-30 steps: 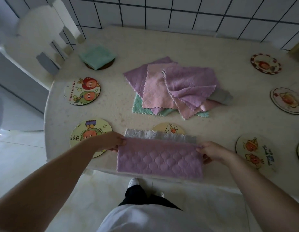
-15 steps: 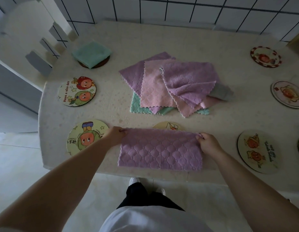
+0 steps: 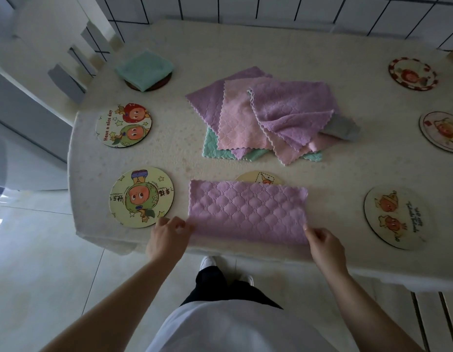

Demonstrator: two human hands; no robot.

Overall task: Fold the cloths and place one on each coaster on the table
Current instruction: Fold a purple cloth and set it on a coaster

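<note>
Pinching the near corners of the folded purple cloth (image 3: 248,212), our left hand (image 3: 167,237) holds the near left corner with curled fingers and our right hand (image 3: 324,246) holds the near right one. We see the cloth lying flat at the near edge of the table (image 3: 296,47), half covering a yellow coaster (image 3: 258,177) behind it. Just left sits a coaster with a green figure (image 3: 141,196). Farther back we see a pile of loose cloths (image 3: 266,118), and a folded green cloth (image 3: 144,68) resting on a dark coaster (image 3: 160,83).
</note>
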